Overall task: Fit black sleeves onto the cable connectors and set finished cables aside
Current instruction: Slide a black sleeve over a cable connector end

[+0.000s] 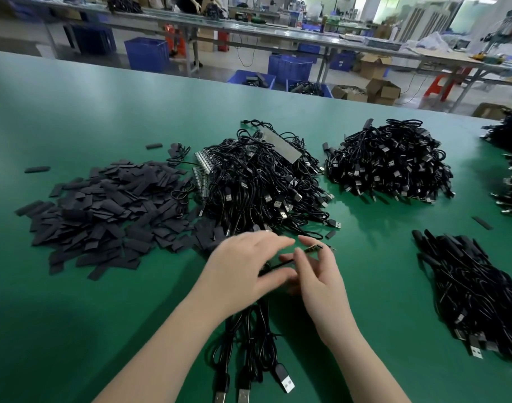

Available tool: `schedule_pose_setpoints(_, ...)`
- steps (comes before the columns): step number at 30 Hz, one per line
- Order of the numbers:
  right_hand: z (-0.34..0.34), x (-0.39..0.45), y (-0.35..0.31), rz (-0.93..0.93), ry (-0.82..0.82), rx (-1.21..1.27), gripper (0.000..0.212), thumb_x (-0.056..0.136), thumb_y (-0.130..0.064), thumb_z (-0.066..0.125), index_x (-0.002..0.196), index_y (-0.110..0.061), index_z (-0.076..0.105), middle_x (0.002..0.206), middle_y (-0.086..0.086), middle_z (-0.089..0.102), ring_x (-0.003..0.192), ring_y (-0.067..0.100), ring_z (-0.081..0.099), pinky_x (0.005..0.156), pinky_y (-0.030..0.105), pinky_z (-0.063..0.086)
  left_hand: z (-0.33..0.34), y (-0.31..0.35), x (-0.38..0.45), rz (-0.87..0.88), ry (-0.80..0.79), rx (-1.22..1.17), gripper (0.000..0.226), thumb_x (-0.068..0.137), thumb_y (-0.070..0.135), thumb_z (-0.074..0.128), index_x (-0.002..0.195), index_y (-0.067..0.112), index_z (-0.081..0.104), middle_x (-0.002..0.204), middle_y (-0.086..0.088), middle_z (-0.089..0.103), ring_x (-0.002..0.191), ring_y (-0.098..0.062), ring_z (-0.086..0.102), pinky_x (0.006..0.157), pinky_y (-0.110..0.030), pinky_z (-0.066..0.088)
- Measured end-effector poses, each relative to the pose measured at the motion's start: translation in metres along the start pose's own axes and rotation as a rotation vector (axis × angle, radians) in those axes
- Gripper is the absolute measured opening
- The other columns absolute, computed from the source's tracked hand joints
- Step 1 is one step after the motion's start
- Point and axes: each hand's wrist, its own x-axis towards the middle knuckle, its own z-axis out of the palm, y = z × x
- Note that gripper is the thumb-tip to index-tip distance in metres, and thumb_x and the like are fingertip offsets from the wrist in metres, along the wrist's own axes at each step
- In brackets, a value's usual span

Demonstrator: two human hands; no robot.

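At the bottom centre of the frame, a few black cables (250, 338) hang from my hands toward me, their USB plugs (284, 379) lying on the green table (74, 315). Just above them, in the lower middle, my two hands meet. My right hand (318, 274) pinches a thin cable end between thumb and fingertips, and a small bare connector (314, 248) sticks out past my fingers toward the upper right. My left hand (243, 269) lies across the same cable, fingers stretched and blurred, thumb tucked under; I cannot tell whether it grips anything. At lower right, near my right hand but apart from it, lies a bundle of cables with black sleeves on their ends (475, 289). To the left of centre, beyond my left hand, a wide heap of loose flat sleeves (103, 216) spreads over the table. In the middle of the frame, touching that heap's right edge, sits a mound of tangled cables (263, 181) with a grey strip (282, 146) lying on top. Right of it, a second cable mound (391, 161) stands apart. More cable piles (510, 158) show at the right edge. Across the top of the frame run long workbenches (249, 27) with blue crates (147, 53) and cardboard boxes (382, 90) on the floor beneath, and a person (190, 2) at the far bench.
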Motion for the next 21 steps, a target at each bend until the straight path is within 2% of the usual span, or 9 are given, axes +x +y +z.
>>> schedule_pose_setpoints(3,-0.007,0.003,-0.001,-0.035,0.078,-0.043,0.024,0.103,-0.03,0.048,0.1,-0.045,0.067,0.086,-0.011,0.069,0.061,0.01,0.059,0.058,0.024,0.051,0.011,-0.004,-0.002,-0.026,-0.171,0.012,0.051,0.09,0.054,0.055,0.138,0.039,0.048,0.135,0.02,0.054,0.125,-0.001,0.047,0.101,-0.031,0.043)
schedule_pose_setpoints(6,-0.011,0.004,-0.003,-0.067,0.124,-0.098,0.023,0.1,-0.031,0.053,0.098,-0.043,0.073,0.089,-0.009,0.065,0.065,0.005,0.061,0.064,0.018,0.049,0.014,-0.007,-0.001,-0.023,-0.132,0.054,0.047,0.095,0.037,0.055,0.14,0.039,0.046,0.135,0.02,0.055,0.126,-0.002,0.048,0.102,-0.031,0.043)
schedule_pose_setpoints(8,-0.012,0.004,-0.005,-0.063,0.121,-0.015,0.023,0.098,-0.025,0.06,0.093,-0.04,0.076,0.076,-0.005,0.068,0.066,0.006,0.063,0.067,0.022,0.053,0.012,-0.008,-0.001,-0.037,-0.096,0.071,0.051,0.095,0.019,0.051,0.142,0.036,0.044,0.136,0.018,0.056,0.126,-0.005,0.05,0.104,-0.031,0.041)
schedule_pose_setpoints(10,-0.011,0.002,-0.005,-0.039,0.076,0.041,0.022,0.094,-0.016,0.066,0.09,-0.036,0.075,0.069,-0.002,0.069,0.067,0.013,0.066,0.07,0.027,0.057,0.012,-0.007,-0.002,-0.053,-0.074,0.095,0.064,0.088,0.006,0.046,0.145,0.036,0.04,0.139,0.017,0.053,0.128,-0.007,0.046,0.107,-0.03,0.036)
schedule_pose_setpoints(13,-0.004,-0.002,-0.003,0.005,0.001,0.027,0.016,0.088,-0.013,0.072,0.088,-0.028,0.069,0.063,0.002,0.064,0.062,0.016,0.06,0.071,0.037,0.054,0.012,-0.002,-0.004,-0.054,-0.07,0.065,0.067,0.079,0.015,0.046,0.143,0.035,0.044,0.137,0.017,0.054,0.128,-0.006,0.046,0.108,-0.03,0.034)
schedule_pose_setpoints(17,-0.002,-0.003,0.0,0.039,0.004,-0.011,0.018,0.086,-0.016,0.075,0.084,-0.028,0.061,0.063,0.002,0.068,0.06,0.012,0.063,0.067,0.028,0.052,0.013,0.0,-0.003,-0.044,-0.086,0.039,0.056,0.08,0.03,0.051,0.135,0.035,0.054,0.125,0.017,0.063,0.118,-0.004,0.054,0.101,-0.03,0.04)
schedule_pose_setpoints(21,-0.004,0.001,0.001,0.017,0.043,-0.073,0.013,0.09,-0.021,0.071,0.086,-0.031,0.063,0.076,0.001,0.073,0.07,0.012,0.067,0.073,0.033,0.053,0.015,-0.002,-0.002,-0.098,-0.026,0.009,0.041,0.086,0.029,0.058,0.126,0.036,0.061,0.112,0.014,0.069,0.102,-0.007,0.062,0.088,-0.031,0.048)
